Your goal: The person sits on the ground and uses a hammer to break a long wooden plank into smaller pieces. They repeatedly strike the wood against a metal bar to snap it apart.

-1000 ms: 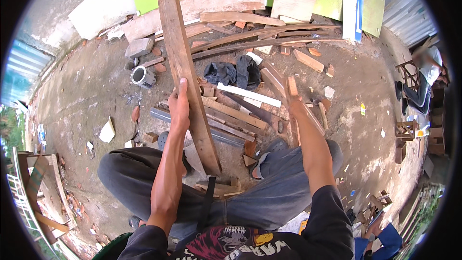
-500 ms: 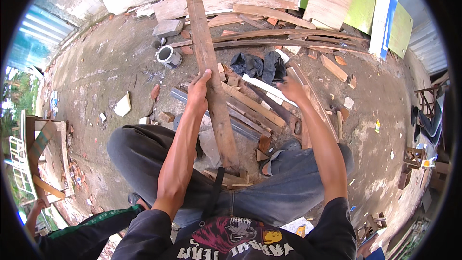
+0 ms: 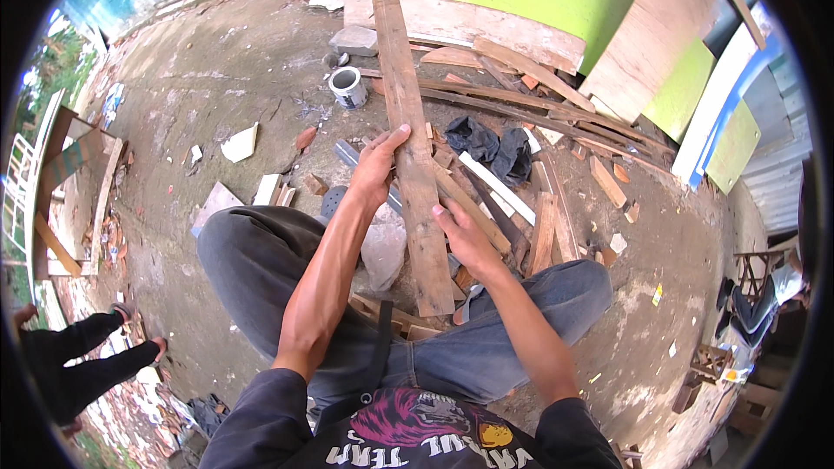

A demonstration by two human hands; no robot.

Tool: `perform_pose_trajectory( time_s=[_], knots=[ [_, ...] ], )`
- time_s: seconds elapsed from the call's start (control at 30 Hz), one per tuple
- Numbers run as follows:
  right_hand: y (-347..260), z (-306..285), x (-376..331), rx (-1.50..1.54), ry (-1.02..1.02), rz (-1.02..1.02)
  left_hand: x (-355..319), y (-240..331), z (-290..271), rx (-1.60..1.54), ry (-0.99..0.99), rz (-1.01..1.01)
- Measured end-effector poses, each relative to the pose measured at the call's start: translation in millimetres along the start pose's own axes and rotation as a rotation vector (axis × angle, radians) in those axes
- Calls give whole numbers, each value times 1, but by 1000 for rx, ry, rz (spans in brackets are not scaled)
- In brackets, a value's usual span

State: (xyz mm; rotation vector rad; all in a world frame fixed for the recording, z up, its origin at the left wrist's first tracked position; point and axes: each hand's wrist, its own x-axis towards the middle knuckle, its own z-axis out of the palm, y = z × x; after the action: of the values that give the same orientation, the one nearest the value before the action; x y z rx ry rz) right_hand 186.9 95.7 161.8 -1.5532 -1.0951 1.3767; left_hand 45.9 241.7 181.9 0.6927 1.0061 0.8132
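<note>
A long weathered wooden plank stands out in front of me, its near end close to my lap and its far end pointing at the wall. My left hand grips its left edge around the middle, thumb on the upper face and fingers partly hidden beneath. Lower down, my right hand holds the right edge, with the thumb on top and the other fingers mostly hidden under the board. Loose wood strips lie on the ground below it. A black cloth lies beyond my right hand.
A paint can and a concrete block lie left of the plank's far end. Long battens and green panels line the wall. A flat stone rests between my knees. Another person is at the lower left.
My right hand has come in from beside the black cloth and taken hold of the plank. My left hand keeps its grip. The view has turned, and the person at the left has shifted.
</note>
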Motion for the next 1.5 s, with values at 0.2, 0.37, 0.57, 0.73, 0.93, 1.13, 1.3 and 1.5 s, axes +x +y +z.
perform_pose_trajectory(
  time_s=[0.2, 0.37, 0.57, 0.73, 0.93, 1.13, 1.3, 1.5],
  knots=[
    [-6, 21, -9, -100, 243, -94, -3, -1, -12, 122, 21, 134],
    [-17, 13, -8, -130, 245, -118, -11, 17, -2, 209, -11, 266],
    [-22, 9, -7, -42, 237, -196, -43, 45, 8, 318, -179, 279],
    [-29, 9, -16, 108, 219, -227, -62, 45, 3, 419, -306, 232],
    [-8, 3, -12, 94, 228, -278, -59, 27, -14, 380, -401, 324],
    [-9, 0, -14, 104, 181, -238, -60, 22, -22, 330, -417, 315],
    [-13, -3, -18, 184, 92, -163, -58, 13, -31, 312, -440, 423],
    [-6, 1, -16, 295, 64, -215, -63, 19, -14, 301, -445, 443]
  ],
)
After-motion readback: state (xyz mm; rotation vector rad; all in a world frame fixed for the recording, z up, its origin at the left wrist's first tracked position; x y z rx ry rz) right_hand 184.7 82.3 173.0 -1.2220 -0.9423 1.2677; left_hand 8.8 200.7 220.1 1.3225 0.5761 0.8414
